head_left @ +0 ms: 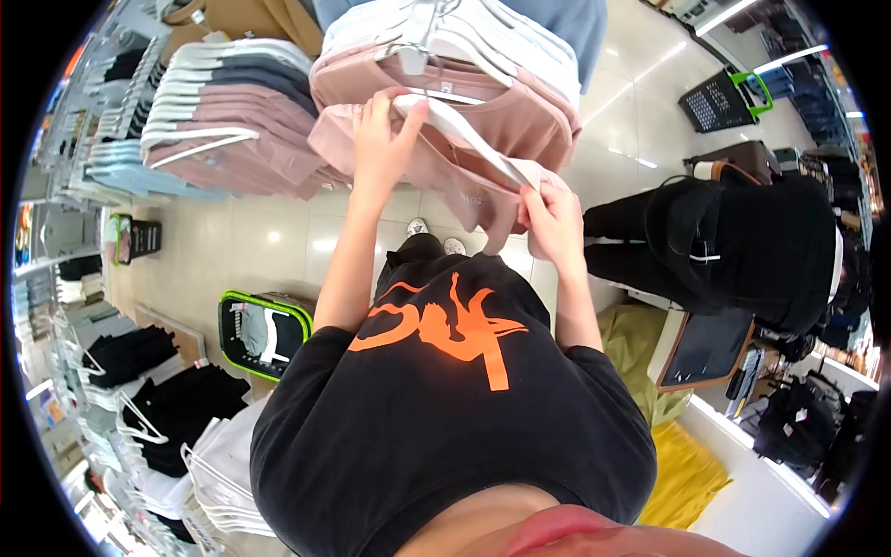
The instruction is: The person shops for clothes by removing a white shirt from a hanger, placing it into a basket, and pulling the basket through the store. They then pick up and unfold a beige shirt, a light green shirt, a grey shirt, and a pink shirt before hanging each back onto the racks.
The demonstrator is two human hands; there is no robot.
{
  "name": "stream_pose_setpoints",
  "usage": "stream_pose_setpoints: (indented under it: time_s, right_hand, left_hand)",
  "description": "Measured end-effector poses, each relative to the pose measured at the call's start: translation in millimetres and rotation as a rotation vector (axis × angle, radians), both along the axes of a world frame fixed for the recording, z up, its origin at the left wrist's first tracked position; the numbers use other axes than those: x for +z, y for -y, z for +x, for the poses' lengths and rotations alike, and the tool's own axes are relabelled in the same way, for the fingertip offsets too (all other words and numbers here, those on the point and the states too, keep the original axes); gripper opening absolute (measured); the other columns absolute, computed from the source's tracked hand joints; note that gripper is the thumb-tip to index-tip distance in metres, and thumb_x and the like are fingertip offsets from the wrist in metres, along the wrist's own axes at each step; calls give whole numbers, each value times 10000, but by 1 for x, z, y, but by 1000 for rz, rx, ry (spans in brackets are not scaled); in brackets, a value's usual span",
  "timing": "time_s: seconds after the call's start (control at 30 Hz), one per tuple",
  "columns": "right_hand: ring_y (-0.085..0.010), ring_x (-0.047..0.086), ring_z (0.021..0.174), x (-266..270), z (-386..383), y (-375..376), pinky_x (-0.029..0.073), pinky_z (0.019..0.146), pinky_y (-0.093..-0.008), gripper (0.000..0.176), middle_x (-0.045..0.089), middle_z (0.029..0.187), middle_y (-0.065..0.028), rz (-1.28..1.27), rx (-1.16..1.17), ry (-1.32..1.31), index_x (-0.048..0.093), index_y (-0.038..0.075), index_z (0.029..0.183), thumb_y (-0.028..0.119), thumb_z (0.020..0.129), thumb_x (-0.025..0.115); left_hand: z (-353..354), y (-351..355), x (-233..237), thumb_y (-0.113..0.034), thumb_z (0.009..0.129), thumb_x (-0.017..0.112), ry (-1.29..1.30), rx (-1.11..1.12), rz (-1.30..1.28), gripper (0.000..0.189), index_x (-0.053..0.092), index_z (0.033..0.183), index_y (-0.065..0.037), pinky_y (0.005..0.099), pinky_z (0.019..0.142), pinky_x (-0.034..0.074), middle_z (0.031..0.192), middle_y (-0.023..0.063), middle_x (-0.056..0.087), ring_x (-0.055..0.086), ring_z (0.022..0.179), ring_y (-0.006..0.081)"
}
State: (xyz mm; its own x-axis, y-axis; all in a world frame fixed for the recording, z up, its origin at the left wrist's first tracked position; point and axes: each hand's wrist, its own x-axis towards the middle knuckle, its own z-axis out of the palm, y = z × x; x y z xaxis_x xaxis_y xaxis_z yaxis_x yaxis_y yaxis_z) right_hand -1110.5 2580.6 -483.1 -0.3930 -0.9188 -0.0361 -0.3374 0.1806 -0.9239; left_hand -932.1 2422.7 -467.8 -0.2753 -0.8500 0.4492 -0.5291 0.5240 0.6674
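Observation:
A pink shirt [445, 182] hangs on a white hanger [469, 137] that I hold in front of the clothes rack. My left hand [382, 139] is closed around the hanger's left shoulder and the shirt's fabric, its thumb over the hanger. At the other end, my right hand [549, 215] pinches the shirt's shoulder near the hanger tip. Small lettering shows on the shirt's chest, too faint to read. Right behind it hang more pink shirts [543, 111], with white ones [390, 28] further back.
Folded-sleeve shirts on hangers [232, 116] crowd the rack at left. A green-rimmed basket [264, 334] with clothes stands on the floor at left, another basket [724, 100] at upper right. A person in black [742, 246] stands close on my right.

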Motion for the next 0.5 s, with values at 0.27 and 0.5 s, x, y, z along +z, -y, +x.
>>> stream_pose_setpoints:
  time_s: [0.27,0.5]
  right_hand:
    - [-184,573,525,-38,27,19,411,523,-290,312,562,526,-59,154,4,-80,606,36,703,277,828,453]
    - [-281,604,644,-240,35,-2,452,600,-383,293,601,655,-145,418,163,-465,582,27,811,290,797,454]
  left_hand:
    - [102,24,-41,-184,746,629,96,54,218,389,488,1090,-67,318,699,437,1029,109,510,538,784,246]
    - [216,31,-218,-149,774,557,322,243,270,221,492,954,-38,437,646,425,826,192,549,525,738,377]
